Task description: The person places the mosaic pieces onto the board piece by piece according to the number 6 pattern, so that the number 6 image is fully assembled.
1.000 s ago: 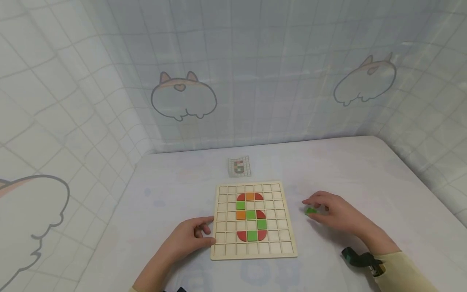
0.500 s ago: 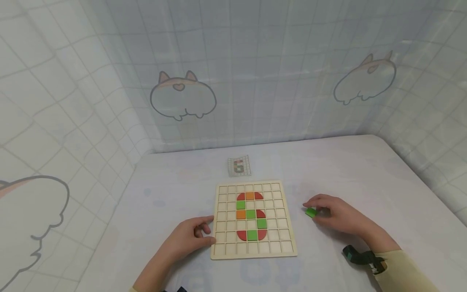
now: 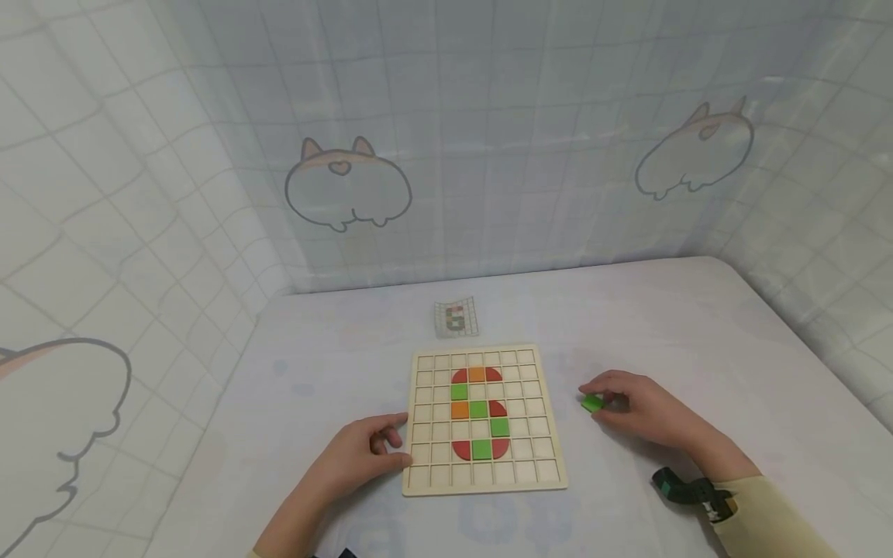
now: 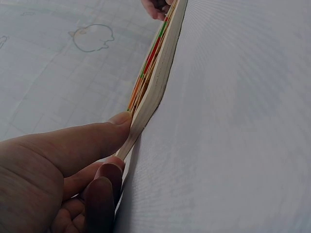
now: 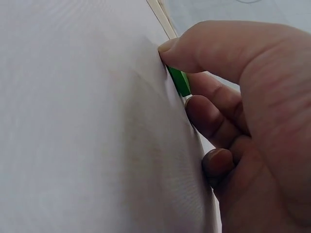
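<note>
In the head view a pale wooden grid board (image 3: 523,449) lies on the table, with red, orange and green tiles set in its middle cells. My left hand (image 3: 359,457) rests at the board's left edge, index finger and thumb touching it some way apart. The left wrist view shows the thumb (image 4: 92,143) at the board's edge (image 4: 163,82), other fingers curled lower down. To the right of the board, my right hand (image 3: 638,407) pinches a small green tile (image 3: 592,403) close over the table. Part of the tile (image 5: 179,80) is hidden by the thumb in the right wrist view.
Behind the board lies a small gridded pattern card (image 3: 456,318) with a coloured figure on it. The white cloth-covered table (image 3: 642,310) meets a tiled-print curtain (image 3: 516,194) at the back and sides. A dark wrist strap (image 3: 687,492) sits at the right sleeve.
The green tile has turned and shifted slightly within my right fingers, which have closed in around it. The left hand and the board keep their places.
</note>
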Motion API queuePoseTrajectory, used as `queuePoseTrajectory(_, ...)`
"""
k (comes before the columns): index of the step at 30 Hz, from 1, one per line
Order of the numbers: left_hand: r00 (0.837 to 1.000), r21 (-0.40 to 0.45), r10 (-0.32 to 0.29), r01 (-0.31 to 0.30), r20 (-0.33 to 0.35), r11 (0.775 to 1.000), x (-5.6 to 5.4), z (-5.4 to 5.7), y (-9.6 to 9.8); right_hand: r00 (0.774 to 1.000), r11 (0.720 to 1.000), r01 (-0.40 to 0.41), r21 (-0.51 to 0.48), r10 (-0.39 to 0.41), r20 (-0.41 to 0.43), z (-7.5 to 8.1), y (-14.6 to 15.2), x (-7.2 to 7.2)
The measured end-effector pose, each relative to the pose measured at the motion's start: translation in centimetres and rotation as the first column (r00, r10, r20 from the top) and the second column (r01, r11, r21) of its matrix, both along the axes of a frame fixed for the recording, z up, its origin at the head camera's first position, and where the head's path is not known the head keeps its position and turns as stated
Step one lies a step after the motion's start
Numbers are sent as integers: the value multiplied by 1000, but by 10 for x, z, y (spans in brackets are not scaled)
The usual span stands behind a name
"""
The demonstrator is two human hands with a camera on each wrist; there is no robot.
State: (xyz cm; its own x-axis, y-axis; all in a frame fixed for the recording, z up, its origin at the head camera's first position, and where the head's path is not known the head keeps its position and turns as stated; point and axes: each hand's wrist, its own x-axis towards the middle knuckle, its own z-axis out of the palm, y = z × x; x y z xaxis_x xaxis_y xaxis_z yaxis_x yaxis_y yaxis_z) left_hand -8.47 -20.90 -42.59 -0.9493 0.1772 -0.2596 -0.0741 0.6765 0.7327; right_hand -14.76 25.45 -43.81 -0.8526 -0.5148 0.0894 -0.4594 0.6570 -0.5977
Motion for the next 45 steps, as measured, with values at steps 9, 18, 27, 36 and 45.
queuePoseTrajectory(9, 1000, -19, 3, -3, 9, 1000, 0, 0, 0, 999, 999, 30, -41, -30, -12, 7, -15, -1)
queuePoseTrajectory(18, 1000, -15, -7, 7, -10, 1000, 2, 1, 0, 998, 998, -52, -39, 54, 31, 20, -48, 0)
queuePoseTrajectory(27, 1000, 21, -4, 4, 2, 1000, 4, 4, 2, 975, 973, -217, -75, 220, 34, 28, -95, -5)
queuePoseTrajectory(36, 1000, 2, -7, 7, -15, 1000, 2, 3, 2, 941, 938, -331, -101, 336, 37, 27, -135, -8)
queuePoseTrajectory(45, 1000, -3, -8, 8, -19, 1000, 3, 2, 2, 915, 916, -401, -27, 402, 46, 31, -159, -5)
